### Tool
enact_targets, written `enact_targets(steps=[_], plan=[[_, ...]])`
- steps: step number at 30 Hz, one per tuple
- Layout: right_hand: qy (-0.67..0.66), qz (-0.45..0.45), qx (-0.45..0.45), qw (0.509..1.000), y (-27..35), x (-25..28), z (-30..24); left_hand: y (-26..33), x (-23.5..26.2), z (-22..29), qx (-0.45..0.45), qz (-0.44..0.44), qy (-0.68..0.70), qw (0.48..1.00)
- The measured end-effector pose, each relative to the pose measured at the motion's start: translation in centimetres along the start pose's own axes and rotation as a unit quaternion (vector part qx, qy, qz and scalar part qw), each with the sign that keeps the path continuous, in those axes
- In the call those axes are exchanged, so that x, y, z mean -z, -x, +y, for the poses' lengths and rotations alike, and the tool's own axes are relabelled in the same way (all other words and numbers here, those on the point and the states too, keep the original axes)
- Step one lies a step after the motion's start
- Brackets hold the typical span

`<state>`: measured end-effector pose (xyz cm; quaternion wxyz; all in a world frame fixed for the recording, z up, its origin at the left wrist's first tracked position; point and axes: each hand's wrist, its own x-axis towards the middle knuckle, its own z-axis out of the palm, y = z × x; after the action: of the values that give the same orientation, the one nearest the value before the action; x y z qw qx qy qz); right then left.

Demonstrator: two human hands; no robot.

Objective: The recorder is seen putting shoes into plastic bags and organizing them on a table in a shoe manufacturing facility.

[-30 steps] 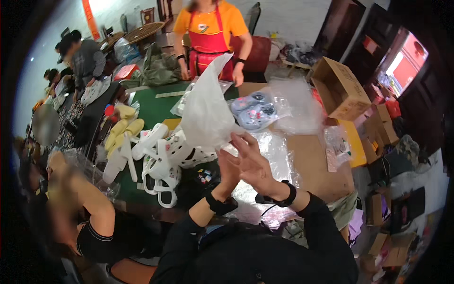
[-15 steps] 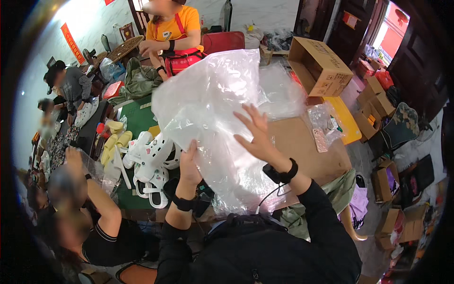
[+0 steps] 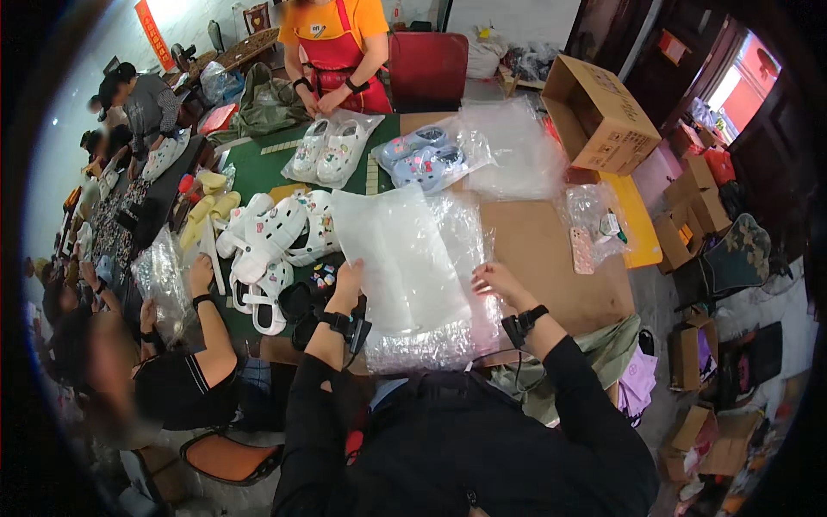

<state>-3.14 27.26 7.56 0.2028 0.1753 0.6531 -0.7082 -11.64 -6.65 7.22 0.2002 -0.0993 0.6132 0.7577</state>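
Observation:
A frosted plastic bag [image 3: 398,258] lies before me over a stack of clear plastic bags [image 3: 413,351]. My left hand [image 3: 346,286] is closed on its left edge. Just off its right edge, my right hand [image 3: 501,283] has its fingers drawn together over the clear plastic; what they hold, if anything, is too small to make out. Left of my left hand, white clogs [image 3: 265,231] with charms are heaped, and black clogs [image 3: 308,302] lie nearer me. Farther off are bagged white clogs [image 3: 329,153] and bagged blue clogs [image 3: 424,158].
Across the table a person in a red apron [image 3: 338,52] touches the bagged white clogs. Another person [image 3: 194,370] sits at my left, handling clear plastic [image 3: 164,280]. An open cardboard box [image 3: 601,116] and a pink phone-shaped object [image 3: 583,250] are on the right.
The raised plastic bag has come down flat onto the stack, uncovering the bagged clogs behind. Both my hands have lowered, and my right hand's spread fingers have drawn together.

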Motion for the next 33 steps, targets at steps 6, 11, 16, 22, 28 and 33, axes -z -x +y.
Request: enact_targets(steps=[6, 11, 16, 22, 28, 33], plan=[[0.242, 0.072, 0.032, 0.967, -2.4, -1.6, 3.8, -0.4, -0.6, -0.2, -0.015, -0.024, 0.015, 0.999], [0.238, 0.047, -0.070, 0.968, -2.8, -3.3, 5.7, 0.5, -1.3, 0.1, 0.014, -0.017, 0.041, 0.999], [0.411, 0.109, 0.006, 0.905, -2.1, -4.6, 7.7, 0.7, -1.4, 1.1, 0.028, -0.096, 0.093, 0.991], [0.226, 0.152, -0.050, 0.961, -3.2, -7.3, 8.8, 0.9, -2.4, 4.1, 0.047, -0.089, -0.045, 0.994], [0.147, 0.353, 0.084, 0.920, -3.9, -7.3, 7.8, 2.7, -5.4, 7.1, 0.115, -0.169, -0.031, 0.978], [0.122, 0.432, -0.056, 0.892, -0.3, -6.7, 5.8, -4.8, 0.3, 2.8, 0.023, -0.272, -0.281, 0.920]])
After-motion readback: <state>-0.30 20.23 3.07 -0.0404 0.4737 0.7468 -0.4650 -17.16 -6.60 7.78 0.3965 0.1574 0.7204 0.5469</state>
